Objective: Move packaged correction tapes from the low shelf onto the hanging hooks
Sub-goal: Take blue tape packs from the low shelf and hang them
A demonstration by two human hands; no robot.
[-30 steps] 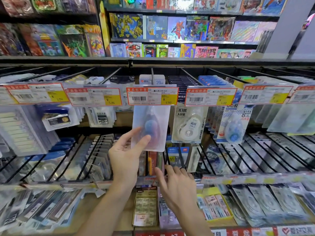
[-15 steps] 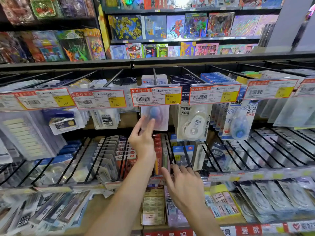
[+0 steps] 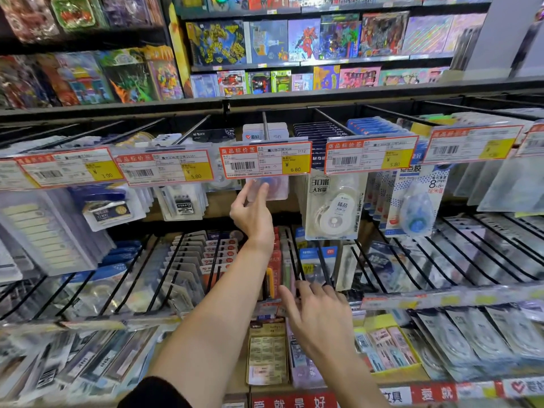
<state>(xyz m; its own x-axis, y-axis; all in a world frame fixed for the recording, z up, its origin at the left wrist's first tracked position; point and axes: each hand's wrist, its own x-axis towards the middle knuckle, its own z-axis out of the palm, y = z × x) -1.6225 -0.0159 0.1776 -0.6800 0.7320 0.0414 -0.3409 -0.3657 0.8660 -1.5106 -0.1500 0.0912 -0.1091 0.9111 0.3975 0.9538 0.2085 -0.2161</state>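
A clear blister pack with a blue correction tape hangs on the centre hook, its top hidden behind the 6.80 price tag. My left hand reaches up to it, fingers nearly straight, fingertips touching the pack's lower left edge. My right hand is lower, fingers spread and relaxed over the wire hooks of the middle row, holding nothing. Down on the low shelf lie more packaged goods in boxes.
Neighbouring hooks carry a white 30 m tape pack and a blue dot-glue pack on the right, small packs on the left. Black wire hooks stick out toward me in the middle row. Toy boxes fill the shelves above.
My left hand rose and pushed the blue tape pack up and back along the centre hook, behind the price tag. My right hand stayed low by the middle hooks.
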